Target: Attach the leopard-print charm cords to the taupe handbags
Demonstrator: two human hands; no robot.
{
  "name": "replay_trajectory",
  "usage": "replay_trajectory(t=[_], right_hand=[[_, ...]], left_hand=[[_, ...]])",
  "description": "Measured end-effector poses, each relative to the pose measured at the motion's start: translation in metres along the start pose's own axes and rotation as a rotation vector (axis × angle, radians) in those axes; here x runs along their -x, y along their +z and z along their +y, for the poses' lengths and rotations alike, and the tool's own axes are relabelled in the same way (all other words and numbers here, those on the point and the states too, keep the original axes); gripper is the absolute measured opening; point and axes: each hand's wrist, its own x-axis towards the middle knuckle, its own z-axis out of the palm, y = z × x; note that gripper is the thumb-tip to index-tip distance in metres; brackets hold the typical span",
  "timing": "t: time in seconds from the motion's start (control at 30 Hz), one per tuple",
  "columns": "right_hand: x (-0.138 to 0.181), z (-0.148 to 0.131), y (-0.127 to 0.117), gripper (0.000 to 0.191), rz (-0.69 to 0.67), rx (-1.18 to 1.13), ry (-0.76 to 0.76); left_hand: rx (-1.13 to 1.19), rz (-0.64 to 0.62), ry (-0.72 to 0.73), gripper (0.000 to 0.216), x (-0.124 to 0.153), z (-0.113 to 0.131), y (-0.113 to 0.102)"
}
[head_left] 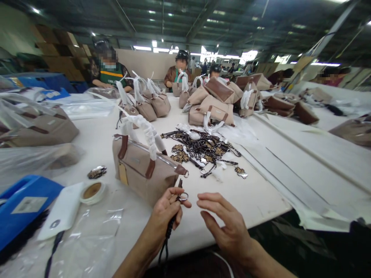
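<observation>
Between six and seven o'clock, my left hand [166, 210] grips a dark braided cord [169, 227] with its metal ring [183, 200]. At five, my right hand [224, 222] is spread and holds nothing. Toward eleven from the ring stands a beige bag [139, 172], handles [147, 131] already wrapped. I judge the cord not yet joined. Toward one, many patterned cords [199, 146] lie loose.

Dark hanging strap [169, 229], silver ring [183, 199]
</observation>
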Motion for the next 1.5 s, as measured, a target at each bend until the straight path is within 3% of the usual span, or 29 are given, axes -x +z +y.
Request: replay_trajectory(t=[0.1,0.2,0.4,0.47,0.63,0.8,1.0,1.27,1.5], right_hand=[[-0.018,-0.009,0.003,0.027,-0.038,-0.094,0.089],[-0.030,-0.018,0.012,0.026,-0.133,-0.179,0.025],[-0.036,-0.033,0.024,0.017,-0.135,-0.202,-0.057],[-0.038,-0.038,0.027,0.011,-0.135,-0.237,0.043],[-0.042,-0.046,0.035,0.018,-0.159,-0.611,0.600],[-0.045,-0.046,0.041,0.031,-0.188,-0.928,0.799],[-0.048,-0.049,0.043,0.032,-0.183,-1.017,0.864],[-0.049,-0.050,0.047,0.034,-0.204,-1.028,0.874],[-0.051,-0.050,0.049,0.035,-0.230,-1.031,0.884]], left_hand=[[-0.052,-0.052,0.056,0.026,0.017,0.008,-0.003],[-0.024,-0.088,0.096,0.022,0.030,0.012,-0.006],[-0.035,-0.030,0.152,0.020,0.044,0.018,-0.009],[-0.115,-0.011,0.153,0.022,0.047,0.022,-0.011],[-0.398,0.038,0.176,0.024,0.060,0.037,-0.015],[-0.759,0.092,0.253,0.017,0.071,0.053,-0.020],[-0.905,0.125,0.323,0.022,0.077,0.055,-0.031],[-0.858,0.088,0.306,0.033,0.076,0.053,-0.037],[-0.869,0.103,0.355,0.028,0.079,0.056,-0.037]])
